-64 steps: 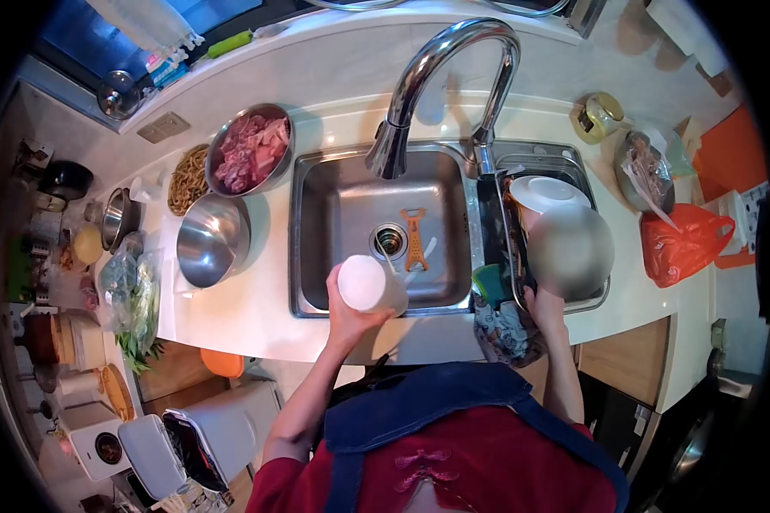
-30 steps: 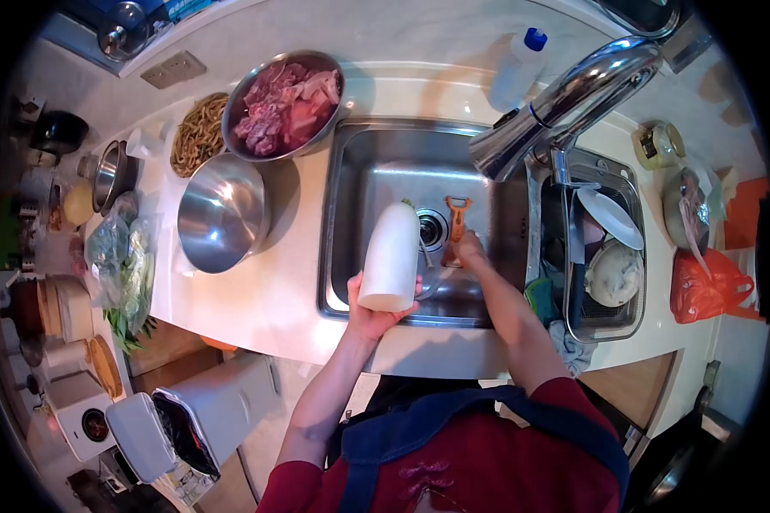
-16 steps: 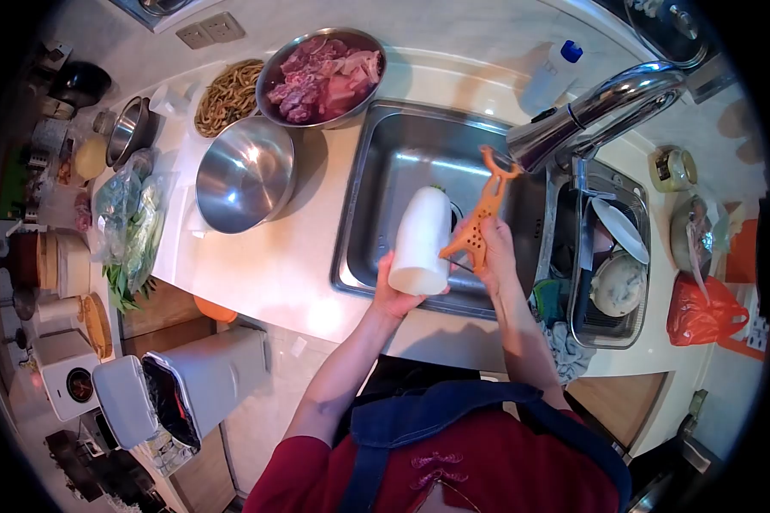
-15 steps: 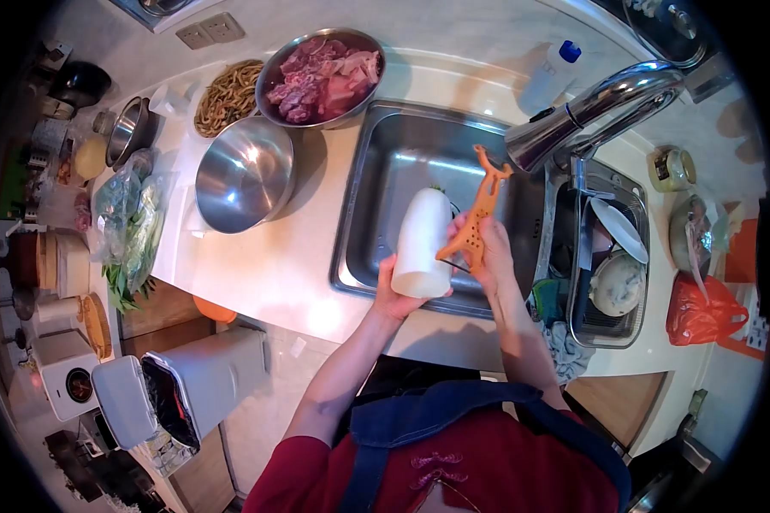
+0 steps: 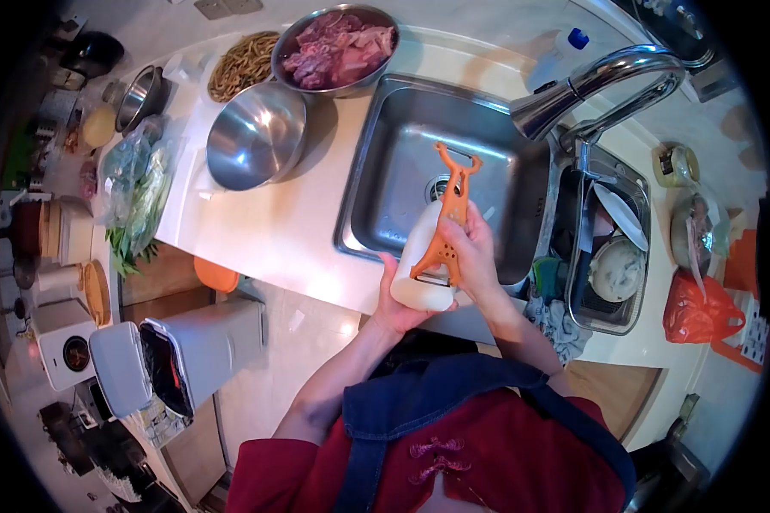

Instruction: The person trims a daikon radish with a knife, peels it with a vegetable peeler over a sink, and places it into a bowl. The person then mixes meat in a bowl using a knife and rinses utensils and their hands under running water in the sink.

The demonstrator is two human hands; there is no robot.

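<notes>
From where I'm standing: white radish (image 5: 413,248) is held up over the near edge of the sink (image 5: 402,137), blunt end twd the person, far end pointing at the drain (image 5: 437,186). L hand (image 5: 395,315) is wrapped round the near end, thumb up the side, fingers under. R hand (image 5: 472,256) has the orange peeler (image 5: 456,205) by its mid-section, thumb on top, lower blade end lying on the radish nr the blunt end; other forked end sticks up & away over the basin.

Handling, my read: radish prob. heavy for its size, dense + stiff, won't squash under a firm grip. Skin looks smooth, likely slick if wet; can't tell from here if it's wet. Could snap if dropped or levered hard, otherwise not fragile. Round body = will want to roll, so cup it from below, palm under the thick end, thumb as side stop. Weight runs out twd the far end, so expect it to nose down; a grip nearer mid-length wd balance better. Keep L fingertips low, clear of the blade.

Peeler: looks light, stiff, prob. plastic body. Best hold = the waist btwn the two ends, thumb flat on top, fingers off both edges.
</notes>
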